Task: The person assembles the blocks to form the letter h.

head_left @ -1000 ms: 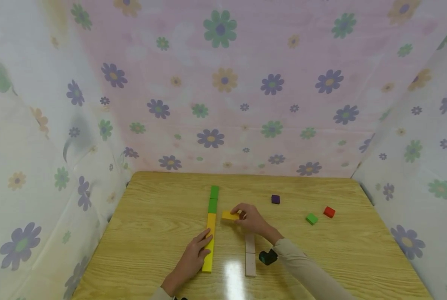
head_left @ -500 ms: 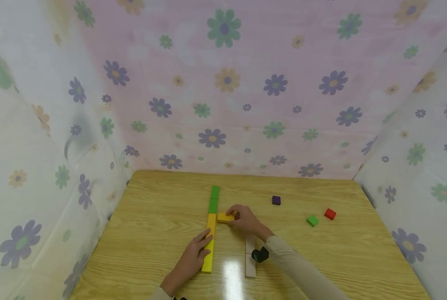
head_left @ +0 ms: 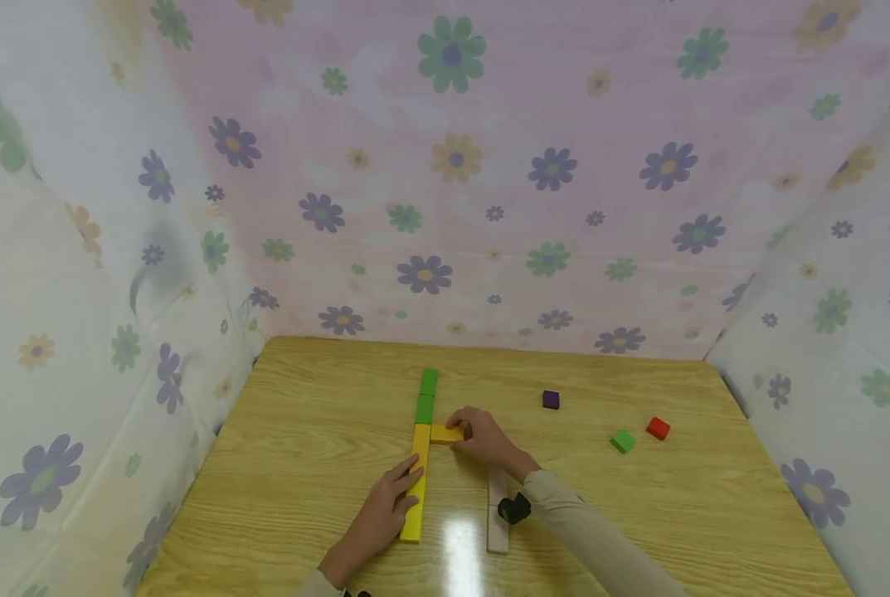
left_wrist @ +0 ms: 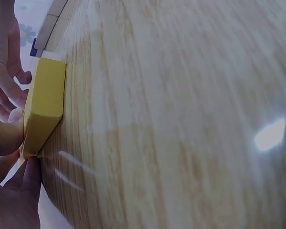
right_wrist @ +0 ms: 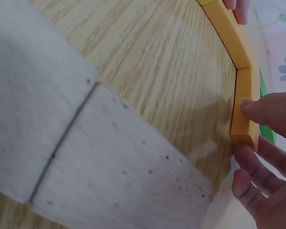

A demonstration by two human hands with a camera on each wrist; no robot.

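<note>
A straight column on the table runs from two green blocks at the far end, through an orange block, to a yellow block nearest me. My left hand rests on the column, fingers laid across its orange and yellow part. With thumb and fingers my right hand pinches a second orange block. It lies crosswise, its left end against the column's right side just below the green blocks; in the right wrist view the two orange blocks meet in a corner.
Two pale wooden blocks lie end to end under the right wrist, partly covered by it. Farther right are a purple block, a small green block and a red block. Flowered cloth encloses the table.
My right hand has moved left with the orange block, from apart to up against the column's side. My left hand has stayed on the column.
</note>
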